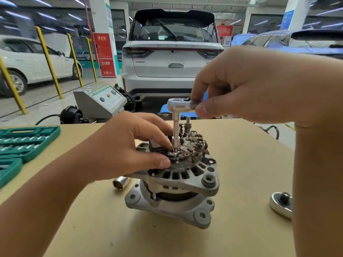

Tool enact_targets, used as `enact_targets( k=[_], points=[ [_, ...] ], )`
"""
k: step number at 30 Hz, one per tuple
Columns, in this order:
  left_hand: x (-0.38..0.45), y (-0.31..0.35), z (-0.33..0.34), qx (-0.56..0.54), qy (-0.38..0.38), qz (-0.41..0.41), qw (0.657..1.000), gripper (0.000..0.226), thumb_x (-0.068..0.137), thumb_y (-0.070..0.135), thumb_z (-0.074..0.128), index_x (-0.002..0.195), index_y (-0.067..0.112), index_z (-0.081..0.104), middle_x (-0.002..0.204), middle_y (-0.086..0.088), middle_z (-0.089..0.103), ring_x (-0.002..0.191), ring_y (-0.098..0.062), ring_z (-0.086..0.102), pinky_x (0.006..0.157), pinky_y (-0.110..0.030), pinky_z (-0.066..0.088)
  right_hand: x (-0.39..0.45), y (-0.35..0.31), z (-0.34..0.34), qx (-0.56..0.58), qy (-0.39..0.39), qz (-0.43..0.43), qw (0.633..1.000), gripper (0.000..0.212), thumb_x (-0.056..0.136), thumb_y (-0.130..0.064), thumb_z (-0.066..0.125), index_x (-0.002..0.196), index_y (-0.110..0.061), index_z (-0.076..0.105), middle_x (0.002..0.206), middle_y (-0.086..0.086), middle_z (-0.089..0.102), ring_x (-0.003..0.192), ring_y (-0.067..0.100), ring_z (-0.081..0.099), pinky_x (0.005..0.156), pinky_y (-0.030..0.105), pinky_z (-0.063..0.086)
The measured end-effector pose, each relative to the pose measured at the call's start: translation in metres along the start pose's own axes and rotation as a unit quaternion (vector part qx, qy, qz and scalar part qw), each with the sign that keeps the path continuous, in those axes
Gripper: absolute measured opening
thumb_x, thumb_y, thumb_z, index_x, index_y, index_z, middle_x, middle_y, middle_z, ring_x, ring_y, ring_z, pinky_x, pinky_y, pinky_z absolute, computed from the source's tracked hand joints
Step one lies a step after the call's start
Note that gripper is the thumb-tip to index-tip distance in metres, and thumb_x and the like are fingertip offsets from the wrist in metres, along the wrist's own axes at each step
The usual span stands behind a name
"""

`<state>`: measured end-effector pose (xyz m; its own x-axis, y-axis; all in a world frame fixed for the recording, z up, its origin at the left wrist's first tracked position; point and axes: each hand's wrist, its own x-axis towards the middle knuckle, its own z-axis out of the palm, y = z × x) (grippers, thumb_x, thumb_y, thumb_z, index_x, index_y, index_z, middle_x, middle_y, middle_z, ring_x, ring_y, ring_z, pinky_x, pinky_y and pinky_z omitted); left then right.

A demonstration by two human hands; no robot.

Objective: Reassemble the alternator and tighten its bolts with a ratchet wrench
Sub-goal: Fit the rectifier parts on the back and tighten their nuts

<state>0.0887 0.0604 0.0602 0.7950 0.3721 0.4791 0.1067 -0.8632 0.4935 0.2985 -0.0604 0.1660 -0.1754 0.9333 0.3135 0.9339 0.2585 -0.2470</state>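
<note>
Centrally on the bench (241,154), in the head view, 1 alternator (174,182) stands upright, its open end up. The left hand (130,145) curls over its top left side, thumb and fingers pressing on the black part there. The right hand (250,86) pinches the head of 1 ratchet wrench (181,105) between thumb and fingers; its extension and socket stand vertical on a bolt atop the alternator. 1 loose socket (120,182) lies just left of the alternator. 2 green tool trays (26,141) sit at the left edge. 1 round metal dish (281,204) sits near the right edge.
</note>
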Motion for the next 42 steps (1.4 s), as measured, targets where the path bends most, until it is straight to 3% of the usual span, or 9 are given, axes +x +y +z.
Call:
enact_targets(
  k=[5,12,15,17,24,28,35,38,42],
  points=[
    [0.001,0.002,-0.002,-0.052,0.009,-0.032,0.998,0.018,0.074,0.040,0.087,0.090,0.031,0.083,0.110,0.019,0.075,0.110,-0.010,0.071,0.092,-0.043,0.060,0.003,-0.002,0.005,-0.032,-0.009,0.030,0.999,0.010,0.083,-0.046,0.074,0.079,-0.038,0.070,0.064,-0.026,0.064,0.048,-0.006,0.054,0.054,0.026,0.036],
    [0.003,0.006,0.007,-0.100,0.049,-0.087,0.990,0.010,0.074,0.015,0.088,0.076,0.024,0.083,0.099,0.021,0.075,0.104,-0.003,0.070,0.075,-0.013,0.055,0.005,0.001,0.006,-0.050,-0.009,0.047,0.998,0.009,0.086,-0.045,0.072,0.084,-0.037,0.070,0.068,-0.024,0.066,0.052,-0.004,0.055,0.055,0.027,0.038],
    [0.003,0.006,0.008,-0.095,0.060,-0.091,0.989,0.008,0.070,0.030,0.085,0.078,0.029,0.082,0.104,0.029,0.071,0.107,0.003,0.067,0.074,-0.009,0.052,0.003,0.002,0.006,-0.050,-0.012,0.046,0.998,0.009,0.089,-0.043,0.070,0.083,-0.036,0.069,0.068,-0.025,0.065,0.051,-0.005,0.055,0.049,0.022,0.037],
    [0.002,0.005,0.008,-0.096,0.057,-0.087,0.990,0.015,0.067,0.038,0.080,0.079,0.028,0.082,0.107,0.027,0.071,0.110,0.001,0.067,0.076,-0.012,0.054,0.003,0.002,0.005,-0.049,-0.009,0.046,0.998,0.009,0.089,-0.042,0.070,0.084,-0.036,0.069,0.068,-0.025,0.065,0.051,-0.005,0.055,0.044,0.016,0.035],
    [0.001,0.006,0.008,-0.078,0.031,-0.076,0.994,0.014,0.074,0.038,0.077,0.080,0.025,0.079,0.116,0.016,0.071,0.116,-0.007,0.066,0.085,-0.020,0.056,0.004,0.000,0.007,-0.046,-0.015,0.061,0.997,0.009,0.090,-0.044,0.070,0.086,-0.037,0.067,0.077,-0.034,0.062,0.059,-0.008,0.057,0.054,0.025,0.038],
    [0.001,0.010,0.009,-0.048,0.022,-0.067,0.996,0.013,0.078,0.042,0.073,0.075,0.029,0.072,0.118,0.016,0.070,0.114,-0.008,0.066,0.089,-0.030,0.054,0.003,-0.003,0.008,-0.051,-0.008,0.060,0.997,0.007,0.092,-0.041,0.070,0.090,-0.035,0.068,0.073,-0.013,0.064,0.060,0.003,0.058,0.056,0.026,0.039],
    [0.003,0.013,0.007,-0.009,0.006,-0.054,0.998,0.027,0.085,0.049,0.069,0.069,0.029,0.064,0.114,0.007,0.067,0.110,-0.017,0.065,0.088,-0.036,0.049,-0.004,-0.015,0.007,-0.052,0.002,0.064,0.997,0.012,0.090,-0.040,0.073,0.088,-0.030,0.067,0.076,-0.012,0.058,0.066,0.008,0.056,0.056,0.028,0.039],
    [0.003,0.012,0.011,0.005,0.032,-0.046,0.998,0.026,0.088,0.046,0.073,0.069,0.028,0.066,0.108,0.011,0.069,0.107,-0.015,0.067,0.085,-0.036,0.052,-0.007,-0.021,0.006,-0.069,0.004,0.064,0.996,0.015,0.089,-0.039,0.075,0.086,-0.026,0.067,0.074,-0.010,0.058,0.065,0.008,0.056,0.054,0.026,0.038],
    [0.004,0.015,0.023,-0.032,0.145,-0.012,0.989,0.026,0.083,0.056,0.070,0.081,0.031,0.075,0.096,0.013,0.072,0.096,-0.015,0.070,0.079,-0.039,0.056,-0.008,-0.030,0.006,-0.100,-0.005,0.046,0.994,0.019,0.087,-0.037,0.076,0.082,-0.022,0.065,0.070,-0.008,0.058,0.062,0.007,0.052,0.052,0.023,0.039]
  ],
)
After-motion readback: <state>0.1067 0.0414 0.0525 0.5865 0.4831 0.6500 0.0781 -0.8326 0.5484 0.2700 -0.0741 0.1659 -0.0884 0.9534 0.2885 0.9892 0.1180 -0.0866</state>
